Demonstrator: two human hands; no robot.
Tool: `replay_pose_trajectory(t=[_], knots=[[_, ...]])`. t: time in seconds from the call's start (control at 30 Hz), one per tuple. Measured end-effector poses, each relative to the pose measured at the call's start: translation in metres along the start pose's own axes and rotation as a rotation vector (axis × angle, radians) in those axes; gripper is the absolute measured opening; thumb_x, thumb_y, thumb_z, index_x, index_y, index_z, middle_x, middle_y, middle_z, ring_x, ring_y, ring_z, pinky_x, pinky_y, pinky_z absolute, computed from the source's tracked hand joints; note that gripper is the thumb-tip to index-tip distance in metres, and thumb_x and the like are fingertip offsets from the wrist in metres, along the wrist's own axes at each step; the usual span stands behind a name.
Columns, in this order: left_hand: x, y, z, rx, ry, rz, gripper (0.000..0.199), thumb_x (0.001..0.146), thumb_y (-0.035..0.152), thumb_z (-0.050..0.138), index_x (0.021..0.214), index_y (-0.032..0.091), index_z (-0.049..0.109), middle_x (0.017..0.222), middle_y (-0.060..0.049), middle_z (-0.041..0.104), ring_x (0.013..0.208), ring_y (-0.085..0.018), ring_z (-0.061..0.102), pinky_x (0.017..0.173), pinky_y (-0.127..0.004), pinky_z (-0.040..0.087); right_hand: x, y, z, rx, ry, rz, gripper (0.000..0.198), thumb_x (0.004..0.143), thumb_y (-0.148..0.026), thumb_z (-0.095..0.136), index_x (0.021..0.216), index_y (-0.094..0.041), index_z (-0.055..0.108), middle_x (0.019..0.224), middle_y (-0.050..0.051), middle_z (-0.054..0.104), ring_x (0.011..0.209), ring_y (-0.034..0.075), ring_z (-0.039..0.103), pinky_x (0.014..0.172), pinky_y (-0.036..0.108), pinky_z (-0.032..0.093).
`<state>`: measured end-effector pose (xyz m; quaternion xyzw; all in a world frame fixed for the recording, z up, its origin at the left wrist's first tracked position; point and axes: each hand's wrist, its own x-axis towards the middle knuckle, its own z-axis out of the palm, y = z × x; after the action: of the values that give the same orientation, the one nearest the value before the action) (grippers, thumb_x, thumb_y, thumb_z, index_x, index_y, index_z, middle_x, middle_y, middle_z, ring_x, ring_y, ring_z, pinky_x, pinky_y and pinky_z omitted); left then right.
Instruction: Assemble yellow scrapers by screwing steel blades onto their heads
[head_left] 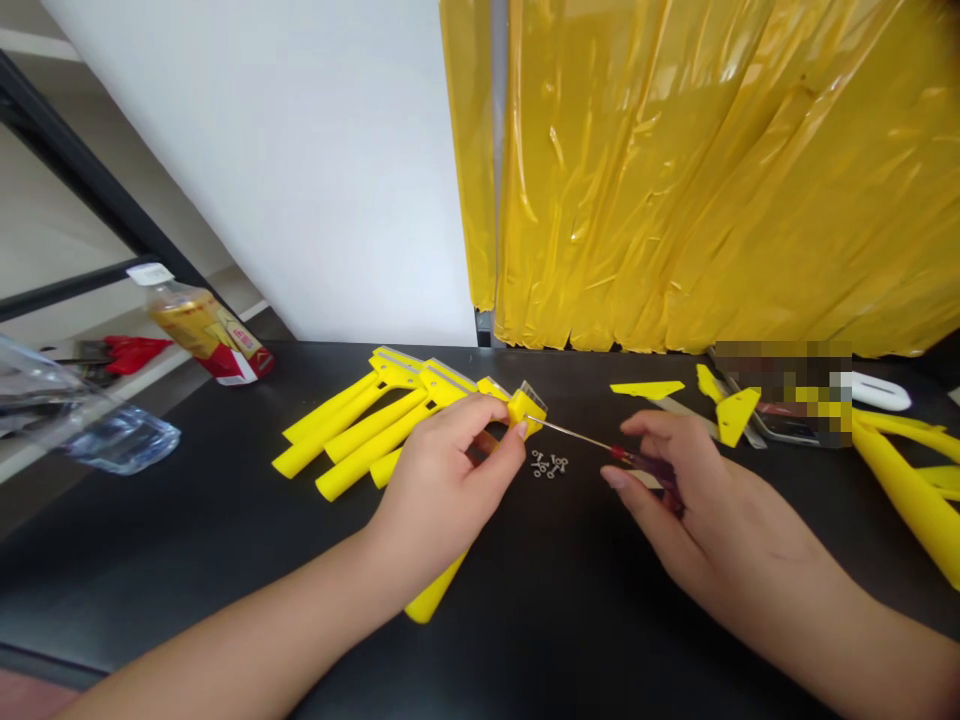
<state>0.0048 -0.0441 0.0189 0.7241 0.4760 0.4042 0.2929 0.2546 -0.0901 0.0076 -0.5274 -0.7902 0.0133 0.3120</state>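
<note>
Seen from my head, looking down, my left hand point(442, 470) is closed on a yellow scraper point(525, 408), thumb and fingertips pinching its head while its handle sticks out below my wrist, towards me. My right hand point(697, 500) is wrapped round a screwdriver point(652, 472), its shaft running left to the head in my left grip. The tip seems to meet the head just beside my left thumb; whether it sits in a screw slot I can't tell.

Left of my left grip, a row of scrapers point(397, 415) lies side by side, the nearest partly hidden behind my hand. The two farther ones have grey strips along their heads and look put together, so I judge those done. The one I'm holding looks partway through, its fastening in hand.

What is left, I'd say, lies elsewhere: a small heap of metal fasteners point(549, 464) just below the pinched head, between my two grips; loose yellow plates point(737, 415) beyond my right hand; and yellow handles point(911, 505) out to its right, which look bare. Several more pieces seem to remain, though overlap prevents an exact count.
</note>
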Motion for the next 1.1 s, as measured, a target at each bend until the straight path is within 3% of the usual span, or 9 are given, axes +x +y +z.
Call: replay_pose_trajectory(t=[0.13,0.27,0.37,0.6,0.67,0.77,0.87,1.0,1.1], knots=[[0.0,0.0,0.0,0.019,0.008,0.012,0.013,0.103,0.029,0.065,0.092,0.023,0.066,0.082,0.002,0.066,0.071,-0.016,0.065,0.067,-0.029,0.051,-0.001,-0.001,0.001,0.119,-0.141,-0.001,0.018,0.115,-0.035,0.046,0.104,-0.026,0.057,0.073,-0.002,0.065,0.058,0.017,0.064,0.055,0.03,0.046],[0.0,0.001,0.001,0.043,-0.01,0.023,0.015,0.104,0.029,0.063,0.09,0.023,0.064,0.084,0.002,0.066,0.071,-0.015,0.064,0.065,-0.028,0.05,-0.001,0.002,0.0,0.162,-0.126,0.036,0.017,0.113,-0.039,0.051,0.116,-0.026,0.06,0.087,0.001,0.07,0.068,0.018,0.067,0.062,0.031,0.049],[-0.001,0.002,0.001,0.063,-0.029,0.04,0.016,0.105,0.028,0.061,0.09,0.023,0.063,0.084,0.001,0.064,0.072,-0.016,0.064,0.066,-0.027,0.051,0.001,0.004,0.0,0.2,-0.156,0.069,0.024,0.112,-0.043,0.051,0.103,-0.025,0.062,0.08,0.0,0.064,0.066,0.018,0.06,0.062,0.032,0.045],[-0.001,0.003,-0.001,0.103,-0.051,0.122,0.015,0.105,0.029,0.058,0.093,0.024,0.064,0.088,-0.001,0.067,0.075,-0.017,0.064,0.068,-0.028,0.053,0.006,-0.005,0.0,1.211,-0.45,0.684,0.047,0.106,-0.064,0.055,0.083,-0.023,0.056,0.063,-0.009,0.032,0.05,0.011,0.029,0.047,0.025,0.035],[0.0,0.002,-0.002,0.142,-0.054,0.137,0.015,0.106,0.029,0.058,0.093,0.023,0.063,0.089,-0.001,0.066,0.075,-0.017,0.063,0.069,-0.028,0.053,0.006,-0.007,-0.002,1.397,-0.504,0.754,0.044,0.104,-0.06,0.06,0.082,-0.022,0.056,0.064,-0.01,0.031,0.049,0.008,0.022,0.047,0.024,0.034],[0.002,0.002,-0.005,0.209,-0.046,0.162,0.012,0.106,0.028,0.058,0.096,0.023,0.063,0.092,-0.001,0.066,0.076,-0.017,0.062,0.071,-0.029,0.051,0.009,-0.005,-0.004,1.36,-0.536,0.722,0.044,0.104,-0.06,0.061,0.084,-0.021,0.06,0.059,-0.01,0.034,0.047,0.009,0.027,0.05,0.026,0.041],[0.006,0.001,-0.009,0.294,-0.036,0.223,0.007,0.106,0.026,0.06,0.107,0.023,0.066,0.101,-0.002,0.07,0.085,-0.018,0.066,0.078,-0.031,0.052,0.014,0.001,-0.003,1.22,-0.454,0.607,0.045,0.106,-0.062,0.058,0.09,-0.02,0.066,0.06,-0.007,0.044,0.05,0.011,0.04,0.054,0.028,0.048],[0.012,0.0,-0.013,0.459,-0.187,0.271,0.011,0.106,0.025,0.058,0.105,0.022,0.069,0.109,-0.004,0.076,0.096,-0.022,0.073,0.085,-0.035,0.054,0.018,0.007,0.0,1.098,-0.18,0.496,0.034,0.104,-0.056,0.064,0.098,-0.023,0.066,0.081,0.0,0.063,0.067,0.016,0.059,0.063,0.03,0.055],[0.013,-0.004,-0.013,0.563,-0.242,0.321,0.017,0.108,0.028,0.056,0.113,0.023,0.072,0.116,-0.006,0.079,0.1,-0.025,0.076,0.087,-0.037,0.057,0.018,0.0,-0.006,1.091,-0.111,0.47,0.027,0.101,-0.05,0.07,0.093,-0.024,0.066,0.082,0.0,0.061,0.068,0.016,0.058,0.065,0.03,0.054]])
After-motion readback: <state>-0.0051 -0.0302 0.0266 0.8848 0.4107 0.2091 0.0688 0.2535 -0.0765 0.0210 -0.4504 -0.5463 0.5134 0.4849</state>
